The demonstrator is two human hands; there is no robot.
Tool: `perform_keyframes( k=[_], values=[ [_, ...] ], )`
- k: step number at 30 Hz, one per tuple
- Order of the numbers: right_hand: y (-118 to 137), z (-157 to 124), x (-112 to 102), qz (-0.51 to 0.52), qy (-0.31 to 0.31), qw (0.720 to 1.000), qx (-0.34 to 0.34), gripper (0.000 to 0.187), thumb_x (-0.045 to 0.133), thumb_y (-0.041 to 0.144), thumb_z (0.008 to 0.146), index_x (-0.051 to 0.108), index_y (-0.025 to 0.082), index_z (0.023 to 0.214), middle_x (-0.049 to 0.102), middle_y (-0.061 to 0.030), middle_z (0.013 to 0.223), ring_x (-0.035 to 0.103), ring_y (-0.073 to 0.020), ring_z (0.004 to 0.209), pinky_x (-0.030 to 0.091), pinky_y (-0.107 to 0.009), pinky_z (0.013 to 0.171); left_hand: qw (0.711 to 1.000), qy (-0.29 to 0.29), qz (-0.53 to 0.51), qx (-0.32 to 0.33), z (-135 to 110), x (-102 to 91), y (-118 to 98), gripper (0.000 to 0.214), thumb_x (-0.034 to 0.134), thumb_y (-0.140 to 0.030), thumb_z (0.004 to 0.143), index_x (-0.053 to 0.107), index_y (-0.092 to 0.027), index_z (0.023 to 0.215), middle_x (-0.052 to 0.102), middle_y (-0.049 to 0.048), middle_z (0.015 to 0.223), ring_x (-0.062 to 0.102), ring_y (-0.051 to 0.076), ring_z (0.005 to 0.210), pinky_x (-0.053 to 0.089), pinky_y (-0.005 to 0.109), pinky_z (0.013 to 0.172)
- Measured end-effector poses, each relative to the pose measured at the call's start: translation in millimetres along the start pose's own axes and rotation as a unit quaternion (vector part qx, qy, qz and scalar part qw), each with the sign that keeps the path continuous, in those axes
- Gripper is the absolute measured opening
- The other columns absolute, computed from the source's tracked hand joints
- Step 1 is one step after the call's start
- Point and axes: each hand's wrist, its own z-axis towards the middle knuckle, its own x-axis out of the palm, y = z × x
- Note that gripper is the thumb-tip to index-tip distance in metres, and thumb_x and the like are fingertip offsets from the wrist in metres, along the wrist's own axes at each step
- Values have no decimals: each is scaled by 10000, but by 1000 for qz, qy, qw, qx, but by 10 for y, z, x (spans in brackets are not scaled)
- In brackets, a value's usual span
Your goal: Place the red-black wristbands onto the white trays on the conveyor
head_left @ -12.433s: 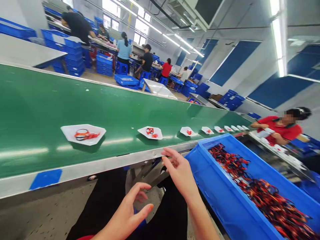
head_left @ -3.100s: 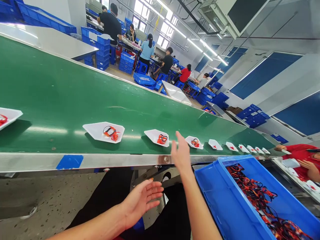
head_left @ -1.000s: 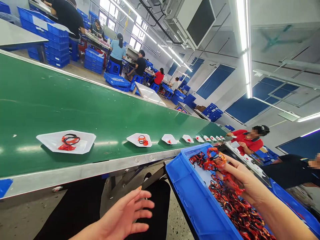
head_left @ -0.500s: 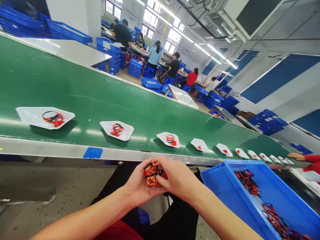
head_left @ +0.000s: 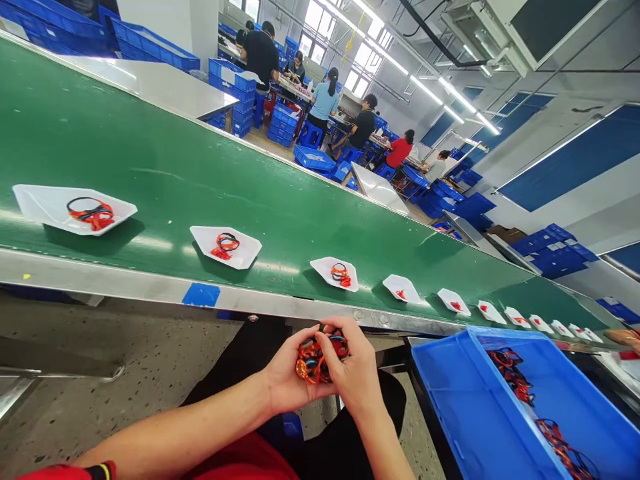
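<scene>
A clump of coiled red and black wires is between my two hands, above my lap and just short of the conveyor's metal edge. My left hand cups the clump from the left and below, fingers curled round it. From the right, my right hand closes on the same wires, its thumb lying across them. Beyond my hands, white trays stand in a row on the green conveyor belt. The nearest white tray and the white tray to its left each hold a red and black wire coil.
At my right is a blue bin with more wire bundles inside. Another white tray is at far left. A co-worker's hand shows at the right edge. Across the belt, several people work among blue crates.
The white trays have moved left along the belt. My right hand has turned and its fingers have shifted on the wires, showing more of the clump. The camera view has swung slightly.
</scene>
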Motion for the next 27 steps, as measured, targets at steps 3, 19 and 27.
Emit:
perform_keyframes(
  k=[3, 19, 27],
  values=[
    [-55, -92, 19, 44, 15, 998, 39, 145, 507, 270, 856, 584, 209, 963, 593, -31, 871, 573, -176, 828, 449, -306, 771, 999, -38, 1, -4, 18, -29, 45, 285, 586, -374, 784, 637, -120, 901, 712, 81, 823, 661, 195, 761, 497, 337, 768],
    [-507, -169, -132, 662, -198, 606, 394, 237, 451, 301, 910, 655, 190, 957, 694, -26, 993, 643, -98, 973, 489, -253, 920, 994, -108, 24, -13, 21, 6, 152, 325, 635, -348, 758, 635, -142, 1010, 702, 126, 925, 662, 255, 902, 523, 351, 760],
    [-592, -182, -134, 679, -242, 577, 384, 294, 369, 240, 934, 650, 152, 928, 705, -62, 987, 614, -123, 1060, 487, -277, 950, 993, -117, 21, 1, 49, 4, 118, 312, 617, -344, 774, 634, -134, 1004, 692, 139, 950, 658, 253, 924, 531, 343, 763]
  ],
)
